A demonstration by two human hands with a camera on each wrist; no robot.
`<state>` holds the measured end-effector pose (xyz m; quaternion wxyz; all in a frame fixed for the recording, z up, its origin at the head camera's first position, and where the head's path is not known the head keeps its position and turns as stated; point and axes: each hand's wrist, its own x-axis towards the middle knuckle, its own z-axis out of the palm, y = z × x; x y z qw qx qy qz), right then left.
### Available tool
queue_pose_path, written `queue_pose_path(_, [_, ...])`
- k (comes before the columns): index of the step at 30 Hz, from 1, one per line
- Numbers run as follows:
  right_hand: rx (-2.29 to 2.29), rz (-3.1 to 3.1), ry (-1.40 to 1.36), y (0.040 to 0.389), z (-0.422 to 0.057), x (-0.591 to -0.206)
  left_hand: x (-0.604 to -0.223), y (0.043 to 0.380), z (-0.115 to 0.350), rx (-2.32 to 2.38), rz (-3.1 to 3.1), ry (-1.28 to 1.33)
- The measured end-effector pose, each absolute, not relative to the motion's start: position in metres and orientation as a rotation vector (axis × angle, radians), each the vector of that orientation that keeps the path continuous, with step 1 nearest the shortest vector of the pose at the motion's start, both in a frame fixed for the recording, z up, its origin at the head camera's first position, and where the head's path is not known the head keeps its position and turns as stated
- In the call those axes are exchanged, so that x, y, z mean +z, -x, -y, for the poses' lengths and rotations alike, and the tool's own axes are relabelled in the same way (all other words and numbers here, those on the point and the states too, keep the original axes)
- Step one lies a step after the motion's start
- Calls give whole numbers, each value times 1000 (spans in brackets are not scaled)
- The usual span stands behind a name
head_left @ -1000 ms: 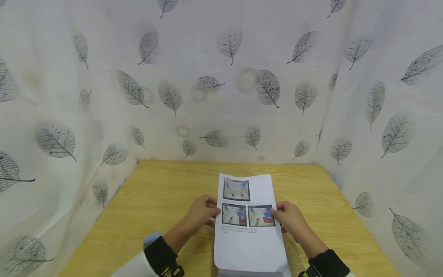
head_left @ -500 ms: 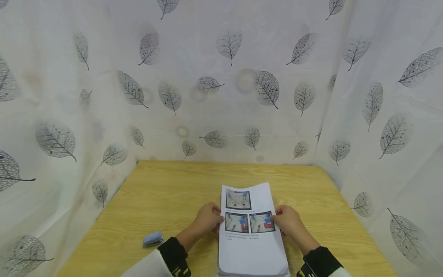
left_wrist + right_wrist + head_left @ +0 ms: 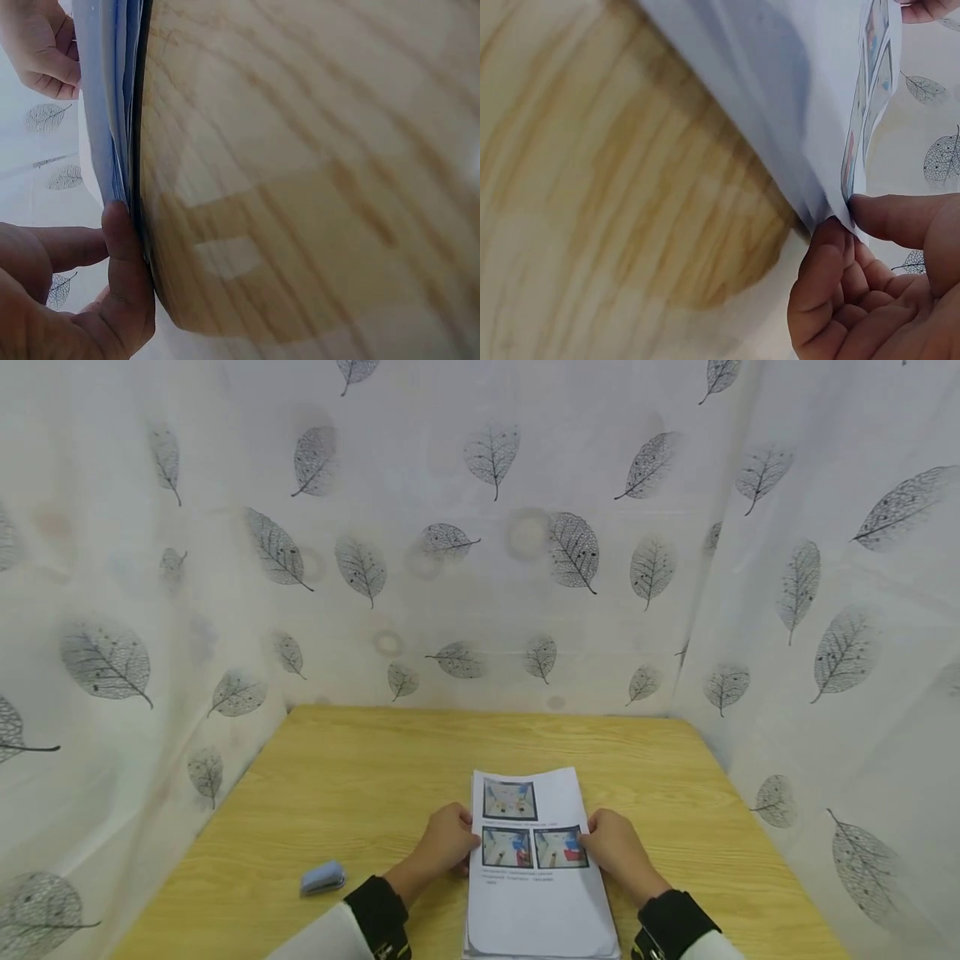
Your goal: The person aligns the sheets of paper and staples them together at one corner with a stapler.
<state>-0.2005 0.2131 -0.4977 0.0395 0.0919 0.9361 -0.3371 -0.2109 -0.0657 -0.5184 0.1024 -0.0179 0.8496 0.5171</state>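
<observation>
A stack of printed papers (image 3: 536, 910) with three pictures on its top sheet lies on the table, its near end reaching the bottom of the head view. My left hand (image 3: 446, 842) holds its left edge, thumb on top. On the opposite edge, my right hand (image 3: 618, 847) pinches the sheets between thumb and curled fingers. Several layered sheets (image 3: 112, 97) show edge-on in the left wrist view, with the left fingertips right at the table. In the right wrist view the right thumb (image 3: 892, 219) presses the margin of the paper (image 3: 757, 90), which bends there.
A small blue stapler (image 3: 322, 878) lies on the table left of my left forearm. The wood-grain table (image 3: 360, 760) extends beyond the papers and to both sides. A white leaf-print curtain (image 3: 480, 585) encloses the back and sides.
Both hands have brought the stack lower and toward me, and its far edge sits nearer. The left forearm has shifted right, so the stapler, mostly covered before, shows fully.
</observation>
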Motion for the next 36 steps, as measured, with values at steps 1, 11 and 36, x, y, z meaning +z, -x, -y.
queue_pose_path(1, [-1022, -2868, -296, 200, -213, -498, -518, 210, 65, 1510, -2521, 50])
queue_pose_path(11, [-898, -2918, -315, 197, -212, -499, -516, 211, 63, 1389, -2637, 58])
queue_pose_path(36, [-962, -2866, -356, 196, -205, -490, -508, 213, 70, 1452, -2514, 138])
